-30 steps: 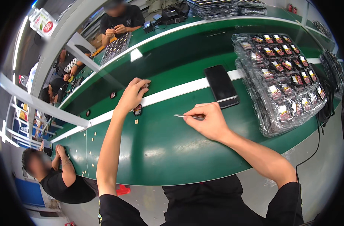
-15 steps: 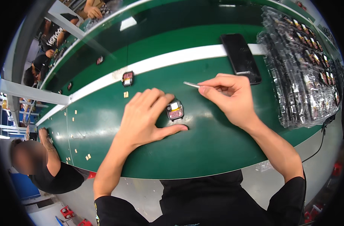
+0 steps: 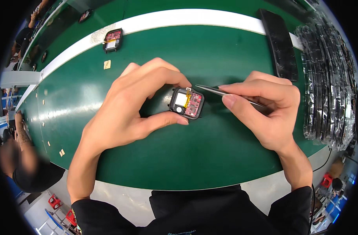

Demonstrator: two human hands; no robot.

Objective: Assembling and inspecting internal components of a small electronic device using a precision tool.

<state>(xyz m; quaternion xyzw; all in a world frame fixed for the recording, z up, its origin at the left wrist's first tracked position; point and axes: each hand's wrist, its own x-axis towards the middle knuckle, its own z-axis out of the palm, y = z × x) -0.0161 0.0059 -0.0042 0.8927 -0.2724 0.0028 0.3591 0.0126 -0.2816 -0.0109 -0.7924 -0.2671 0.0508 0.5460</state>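
Observation:
My left hand [image 3: 126, 103] grips a small square electronic device [image 3: 191, 102] by its edges, forefinger at the top and thumb at the bottom. The device has a black housing, a red circuit board, a white block and a yellow strip, its inner side facing up. A pair of metal tweezers [image 3: 210, 89] is pinched in my right hand [image 3: 267, 105]. Its tips are just right of my left forefinger, near the device's upper edge, seemingly not touching it.
A similar device [image 3: 113, 40] leans at the white ledge [image 3: 163, 20], with a tan paper piece [image 3: 107, 64] below it. A black phone [image 3: 279, 45] and stacked clear plastic trays [image 3: 324, 86] stand at the right. Another person [image 3: 32, 166] sits at the left end of the green table [image 3: 147, 168].
My left hand has taken hold of the device, which is now turned. My right hand has brought the tweezers near it. The view has shifted closer.

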